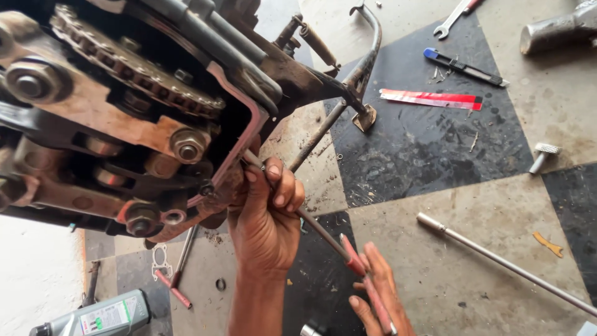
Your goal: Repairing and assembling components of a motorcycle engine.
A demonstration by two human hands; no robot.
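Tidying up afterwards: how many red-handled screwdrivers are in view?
2. One long red-handled screwdriver is held in both hands under the engine; a second red-handled screwdriver lies on the floor at lower left, beside the grey oil bottle. Others may be hidden.

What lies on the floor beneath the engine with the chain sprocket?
Beneath the engine, on the floor: a pale gasket, a red-handled tool, a small ring and a grey bottle. Anything directly under the block is hidden.

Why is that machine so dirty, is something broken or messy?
The engine lies open, its chain and sprocket bare, coated in rust and grime. Tools lie scattered on the floor: a spanner, a long rod, a hammer head.
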